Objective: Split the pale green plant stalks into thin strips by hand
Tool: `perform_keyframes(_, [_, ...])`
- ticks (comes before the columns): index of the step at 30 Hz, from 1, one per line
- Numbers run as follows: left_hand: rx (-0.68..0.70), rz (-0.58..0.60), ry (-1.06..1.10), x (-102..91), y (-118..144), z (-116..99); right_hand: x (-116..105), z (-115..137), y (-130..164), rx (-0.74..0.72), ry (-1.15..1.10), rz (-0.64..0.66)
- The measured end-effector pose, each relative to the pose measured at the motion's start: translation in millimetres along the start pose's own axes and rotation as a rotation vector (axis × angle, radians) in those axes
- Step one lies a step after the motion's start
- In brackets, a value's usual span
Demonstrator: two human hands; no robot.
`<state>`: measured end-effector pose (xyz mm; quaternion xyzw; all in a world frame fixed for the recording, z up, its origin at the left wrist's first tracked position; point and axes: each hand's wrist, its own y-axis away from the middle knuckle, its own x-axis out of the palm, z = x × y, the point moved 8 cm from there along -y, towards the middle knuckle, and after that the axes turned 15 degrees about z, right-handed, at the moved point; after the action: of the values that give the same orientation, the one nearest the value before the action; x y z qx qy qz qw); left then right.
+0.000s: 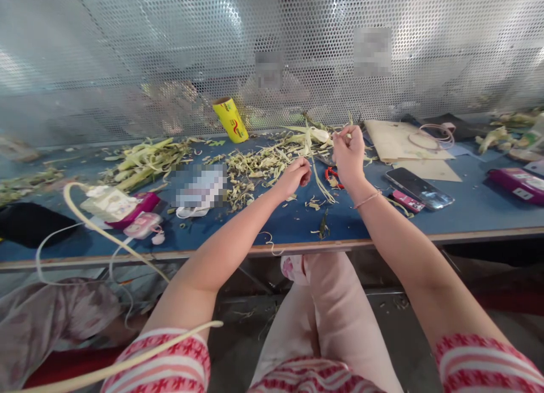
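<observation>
My right hand (351, 150) is above the table with its fingers pinched together. Their tips are right by the end of a pale, leafy bundle (319, 135) that looks like plant husk, from which long thin strips hang down to the table. What the pinch holds is too small to make out. Lower and to the left, my left hand (295, 177) is closed with curled fingers, close to the hanging strips; anything inside it is hidden. Beneath and beside the hands lies a heap of shredded pale green husk (266, 165). A red-handled tool (333, 177) rests just left of my right wrist.
Behind the blue table (348, 225) stands a perforated metal panel (170, 47). A yellow tube (232, 119), a pile of husks (142, 163), a white pouch (202, 186), a phone (419, 187) and brown paper (402, 140) lie around. Another person's clothed leg (55, 319) shows at left.
</observation>
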<state>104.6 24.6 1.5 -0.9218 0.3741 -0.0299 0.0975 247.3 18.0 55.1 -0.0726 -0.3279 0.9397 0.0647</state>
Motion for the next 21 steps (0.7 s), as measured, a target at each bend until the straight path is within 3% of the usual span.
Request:
perform_keyframes(7, [0.045,-0.166,0.183,-5.5,6.1,-11.7,4.4,-3.9,1.2,0.067,-0.132,0.002])
perform_keyframes(13, [0.080,-0.237,0.151,-23.3,5.7,-13.7,11.1,4.2,3.7,0.070,-0.081,0.054])
perform_keyframes(16, [0.091,-0.257,0.102,-35.3,3.3,-14.1,18.7,15.7,5.4,0.039,0.072,0.192])
perform_keyframes(21, [0.153,-0.358,0.151,-48.4,10.6,-24.0,35.6,26.1,12.0,0.001,0.510,0.436])
